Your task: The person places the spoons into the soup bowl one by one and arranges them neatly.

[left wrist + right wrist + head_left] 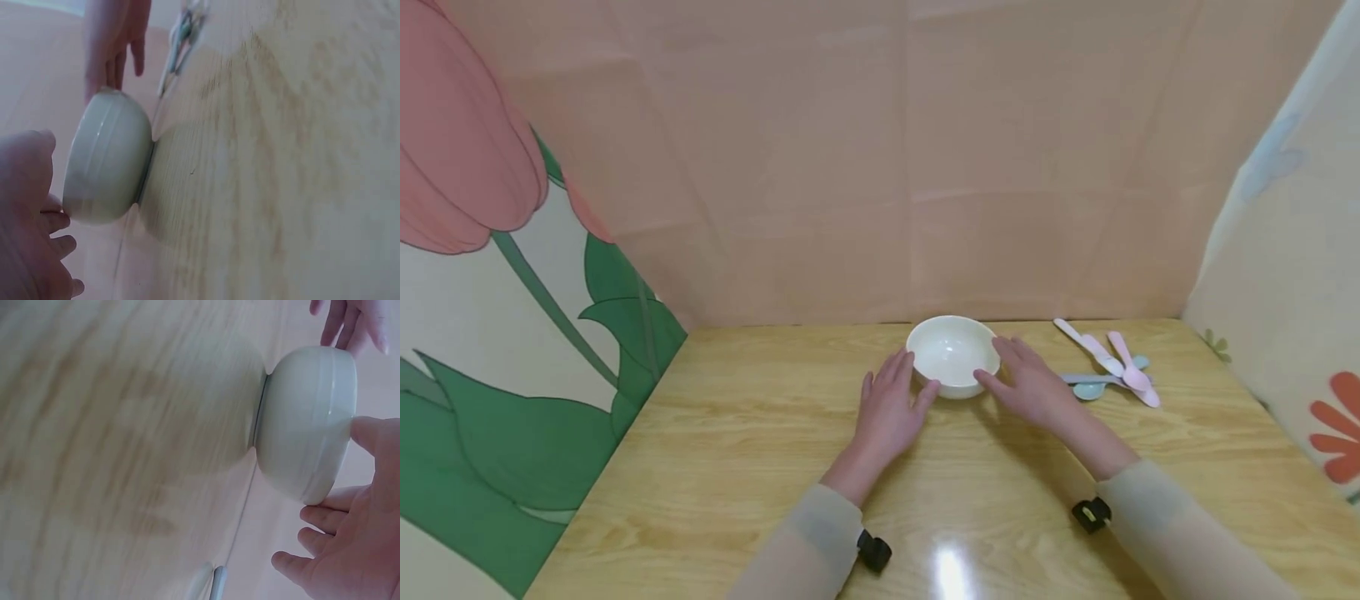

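Note:
A white bowl (952,353) stands upright on the wooden table near its back edge. The left hand (891,408) is at the bowl's left side, fingers extended and its fingertips right at the rim. On the opposite side, the right hand (1026,379) has its thumb at the near part of the rim and its spread fingers along the right side. The right wrist view shows that hand's thumb and index fingertip against the bowl (306,425). In the left wrist view, the left fingers (56,220) overlap the lower rim of the bowl (109,159).
To the right of the bowl lies a loose pile of pastel plastic spoons (1135,377) and other slim utensils in pink, white, blue and lilac. A plain pinkish cloth (797,208) hangs behind the table (737,417); flower-printed cloths flank it.

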The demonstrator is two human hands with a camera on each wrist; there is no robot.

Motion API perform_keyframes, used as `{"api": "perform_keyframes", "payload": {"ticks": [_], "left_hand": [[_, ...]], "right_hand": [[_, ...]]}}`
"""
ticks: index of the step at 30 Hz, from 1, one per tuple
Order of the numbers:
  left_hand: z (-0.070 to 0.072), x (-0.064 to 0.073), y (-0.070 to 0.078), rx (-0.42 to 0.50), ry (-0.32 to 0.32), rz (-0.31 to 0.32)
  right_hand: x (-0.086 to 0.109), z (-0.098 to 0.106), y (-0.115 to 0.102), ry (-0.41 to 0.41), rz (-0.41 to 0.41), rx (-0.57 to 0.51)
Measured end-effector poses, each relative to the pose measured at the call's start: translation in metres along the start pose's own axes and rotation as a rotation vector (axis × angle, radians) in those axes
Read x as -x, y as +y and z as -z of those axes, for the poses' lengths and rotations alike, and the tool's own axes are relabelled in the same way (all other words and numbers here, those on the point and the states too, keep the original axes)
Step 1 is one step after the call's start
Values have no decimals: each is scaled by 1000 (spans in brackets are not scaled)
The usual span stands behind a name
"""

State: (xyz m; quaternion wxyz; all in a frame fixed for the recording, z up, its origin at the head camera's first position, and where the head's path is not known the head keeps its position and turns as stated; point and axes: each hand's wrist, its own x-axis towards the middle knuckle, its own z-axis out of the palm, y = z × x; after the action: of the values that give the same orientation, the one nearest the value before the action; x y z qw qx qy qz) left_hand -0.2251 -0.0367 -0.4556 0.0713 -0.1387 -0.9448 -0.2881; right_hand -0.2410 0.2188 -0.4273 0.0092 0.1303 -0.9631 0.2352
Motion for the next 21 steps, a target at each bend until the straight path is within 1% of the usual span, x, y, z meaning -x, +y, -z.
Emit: {"api": "perform_keyframes", "payload": {"ticks": [5, 10, 13, 16, 18, 21], "left_hand": [[0, 3, -3, 40, 40, 7], [2, 3, -6, 55, 62, 11], [2, 2, -11, 70, 79, 12], [2, 1, -16, 125, 86, 16], [1, 1, -20, 180, 83, 20], [-2, 1, -26, 272, 66, 41]], "right_hand": [[5, -1, -3, -10, -12, -6], [9, -3, -6, -3, 8, -17], [12, -6, -9, -5, 21, -38], [15, -8, -12, 2, 42, -46], [18, -9, -15, 5, 54, -43], [22, -11, -19, 7, 71, -41]]}}
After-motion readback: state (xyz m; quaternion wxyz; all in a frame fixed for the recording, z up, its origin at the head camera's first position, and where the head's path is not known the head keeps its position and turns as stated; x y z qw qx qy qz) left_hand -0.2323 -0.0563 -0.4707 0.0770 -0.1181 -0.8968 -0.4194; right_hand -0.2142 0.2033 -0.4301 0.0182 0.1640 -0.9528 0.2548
